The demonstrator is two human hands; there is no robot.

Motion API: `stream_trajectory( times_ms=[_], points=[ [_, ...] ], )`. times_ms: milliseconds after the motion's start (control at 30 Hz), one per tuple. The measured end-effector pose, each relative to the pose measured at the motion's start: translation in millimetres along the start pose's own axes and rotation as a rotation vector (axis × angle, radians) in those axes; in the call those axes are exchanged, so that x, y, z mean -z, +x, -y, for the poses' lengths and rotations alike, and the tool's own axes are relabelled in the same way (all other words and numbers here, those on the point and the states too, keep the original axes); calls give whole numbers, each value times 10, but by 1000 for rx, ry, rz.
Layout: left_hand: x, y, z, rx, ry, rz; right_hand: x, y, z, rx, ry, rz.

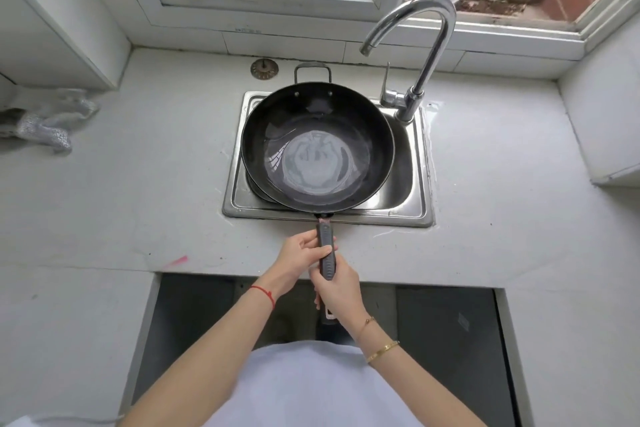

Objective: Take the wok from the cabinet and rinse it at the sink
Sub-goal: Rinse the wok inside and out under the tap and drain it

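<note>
A black wok sits level over the small steel sink, covering most of the basin. A shallow pool of water lies in its bottom. Its long dark handle points toward me across the counter's front edge. My left hand wraps the handle from the left, nearer the pan. My right hand grips the handle's end just behind it. The chrome faucet curves up at the sink's back right, its spout ending above and behind the wok's far rim; no water is seen running.
A round metal drain strainer lies on the white counter behind the sink. Crumpled silvery plastic sits at the far left. A window runs along the back wall. Below the counter's front edge an open dark cabinet space shows.
</note>
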State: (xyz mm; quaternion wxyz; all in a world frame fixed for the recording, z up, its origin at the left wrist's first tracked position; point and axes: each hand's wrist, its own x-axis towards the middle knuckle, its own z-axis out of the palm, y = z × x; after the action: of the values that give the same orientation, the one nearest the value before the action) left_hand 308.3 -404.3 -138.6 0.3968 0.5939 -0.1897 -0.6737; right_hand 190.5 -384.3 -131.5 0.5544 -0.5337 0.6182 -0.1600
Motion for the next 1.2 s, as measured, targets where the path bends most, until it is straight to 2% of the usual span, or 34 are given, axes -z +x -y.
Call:
stream_trajectory(
  times_ms=[133,200,333,467,633,933,1200],
  points=[
    [-53,24,32,1,0,-33,276,70,-29,87,-237,122],
    [-83,19,34,1,0,-44,503,150,-58,116,-269,145],
    [-156,12,25,21,-3,-112,1026,474,43,265,-266,14],
    [-217,28,31,38,-12,-166,1421,1015,447,389,-283,-127],
    [-292,26,53,2,71,-228,1706,1813,1061,498,-350,-193],
    [-292,36,45,22,83,-269,1868,2965,1675,459,-442,-164],
    [-333,4,2,21,44,-272,1880,3221,1677,426,-388,-137]
  ],
)
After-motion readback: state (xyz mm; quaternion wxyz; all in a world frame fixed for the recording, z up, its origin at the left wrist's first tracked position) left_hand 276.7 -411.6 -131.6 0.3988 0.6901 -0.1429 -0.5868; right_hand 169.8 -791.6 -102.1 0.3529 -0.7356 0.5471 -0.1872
